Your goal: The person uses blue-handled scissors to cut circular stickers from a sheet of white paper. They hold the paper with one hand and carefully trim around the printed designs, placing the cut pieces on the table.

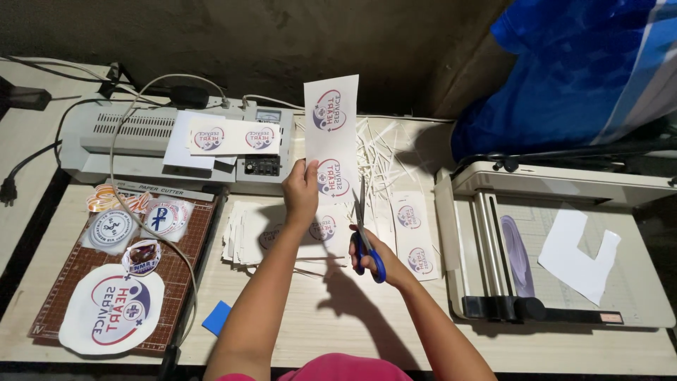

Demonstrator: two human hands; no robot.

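My left hand (301, 192) holds up a long white paper strip (331, 134) printed with round red-and-blue logos, pinching it near its lower end. In my right hand (374, 252) are blue-handled scissors (363, 233), their blades pointing up along the strip's right edge. Below the hands lies a stack of printed sheets (271, 236). Another printed strip (415, 236) rests on the table to the right of the scissors.
A grey laminator (127, 137) with printed paper on top stands at back left. A brown paper cutter board (67, 279) holds round stickers and a large logo cutout. White paper trimmings (384, 152) lie behind. A white trimmer (557, 247) sits right. A blue card (217, 317) lies near the table's front edge.
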